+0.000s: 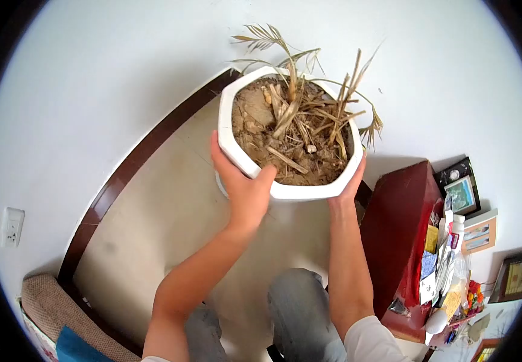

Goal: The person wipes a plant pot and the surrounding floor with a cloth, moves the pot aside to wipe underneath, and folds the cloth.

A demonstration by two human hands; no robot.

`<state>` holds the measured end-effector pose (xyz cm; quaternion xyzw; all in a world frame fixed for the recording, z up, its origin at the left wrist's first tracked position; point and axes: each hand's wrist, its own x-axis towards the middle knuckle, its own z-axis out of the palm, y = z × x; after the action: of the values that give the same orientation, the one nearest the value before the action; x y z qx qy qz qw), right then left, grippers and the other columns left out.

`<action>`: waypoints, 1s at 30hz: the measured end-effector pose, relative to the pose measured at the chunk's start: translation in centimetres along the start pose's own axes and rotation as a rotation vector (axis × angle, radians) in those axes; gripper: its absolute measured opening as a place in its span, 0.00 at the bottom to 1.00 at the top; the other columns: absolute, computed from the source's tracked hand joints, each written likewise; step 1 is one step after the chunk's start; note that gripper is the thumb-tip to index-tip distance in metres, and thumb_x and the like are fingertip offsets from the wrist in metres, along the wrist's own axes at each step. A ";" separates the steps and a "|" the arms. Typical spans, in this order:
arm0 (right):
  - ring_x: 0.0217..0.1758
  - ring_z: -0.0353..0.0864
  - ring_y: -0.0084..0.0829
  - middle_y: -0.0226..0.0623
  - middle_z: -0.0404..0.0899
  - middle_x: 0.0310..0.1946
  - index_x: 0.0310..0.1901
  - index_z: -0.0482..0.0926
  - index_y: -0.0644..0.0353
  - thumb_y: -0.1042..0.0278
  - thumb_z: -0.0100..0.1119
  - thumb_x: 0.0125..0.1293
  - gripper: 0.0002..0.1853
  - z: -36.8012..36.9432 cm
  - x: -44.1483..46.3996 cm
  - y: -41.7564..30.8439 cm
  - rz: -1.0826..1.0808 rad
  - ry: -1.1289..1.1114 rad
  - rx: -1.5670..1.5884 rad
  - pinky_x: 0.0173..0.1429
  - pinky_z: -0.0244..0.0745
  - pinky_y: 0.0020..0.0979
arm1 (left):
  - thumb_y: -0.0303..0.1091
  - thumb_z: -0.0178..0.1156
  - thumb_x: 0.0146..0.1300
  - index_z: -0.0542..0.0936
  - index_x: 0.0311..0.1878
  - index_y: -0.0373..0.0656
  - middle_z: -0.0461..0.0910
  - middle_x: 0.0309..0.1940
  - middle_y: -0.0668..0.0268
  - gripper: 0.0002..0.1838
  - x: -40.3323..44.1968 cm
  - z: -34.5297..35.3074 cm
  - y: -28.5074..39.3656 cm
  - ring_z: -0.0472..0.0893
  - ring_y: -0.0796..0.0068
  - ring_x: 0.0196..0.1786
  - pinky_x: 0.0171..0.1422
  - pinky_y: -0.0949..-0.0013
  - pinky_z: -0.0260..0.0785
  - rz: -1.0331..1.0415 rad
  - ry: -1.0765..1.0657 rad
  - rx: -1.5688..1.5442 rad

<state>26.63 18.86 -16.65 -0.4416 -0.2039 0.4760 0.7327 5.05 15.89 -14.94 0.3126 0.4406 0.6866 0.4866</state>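
A white octagonal pot [228, 114] full of dry soil stands between my two hands near the room's corner. Withered stalks and a few drooping leaves [291, 90] rise from it. My left hand [246, 187] grips the pot's near left rim, its thumb over the edge and fingers along the outer side. Around the lower right side of the pot is my right hand [350, 184], its fingers mostly hidden behind the wall of the pot. Whether the pot's base touches the floor cannot be seen.
To the right is a red cabinet [394, 223] with bottles, papers and picture frames [461, 193] on it. A brown armrest [74, 314] and blue cloth [80, 347] are at lower left. A wall socket [12, 227] is at left. Dark skirting [107, 202] borders the tiled floor [152, 217].
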 end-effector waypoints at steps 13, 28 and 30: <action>0.70 0.74 0.37 0.36 0.74 0.67 0.72 0.68 0.54 0.42 0.35 0.83 0.29 0.3 -2.7 1.7 -0.060 0.123 -0.087 0.74 0.70 0.43 | 0.14 0.59 0.44 0.45 0.82 0.42 0.66 0.69 0.54 0.58 3.9 -1.7 0.9 0.70 0.59 0.71 0.74 0.60 0.66 0.045 -0.150 -0.014; 0.54 0.80 0.28 0.29 0.79 0.52 0.60 0.73 0.53 0.47 0.48 0.80 0.20 5.1 -16.8 7.1 0.251 0.242 0.053 0.58 0.77 0.35 | 0.35 0.66 0.57 0.65 0.78 0.44 0.77 0.65 0.54 0.43 17.8 -7.9 5.6 0.79 0.62 0.63 0.67 0.59 0.74 -0.331 -0.284 0.142; 0.53 0.80 0.28 0.29 0.79 0.52 0.61 0.73 0.52 0.46 0.48 0.80 0.21 6.2 -17.0 5.3 0.212 0.280 0.114 0.57 0.78 0.34 | 0.42 0.67 0.64 0.62 0.80 0.43 0.72 0.71 0.49 0.43 15.2 -10.1 4.9 0.74 0.57 0.70 0.75 0.56 0.66 -0.206 -0.123 0.161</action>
<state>11.55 7.54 -15.75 -0.4802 -0.0251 0.4953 0.7235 -10.58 26.48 -14.66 0.3453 0.4931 0.5751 0.5540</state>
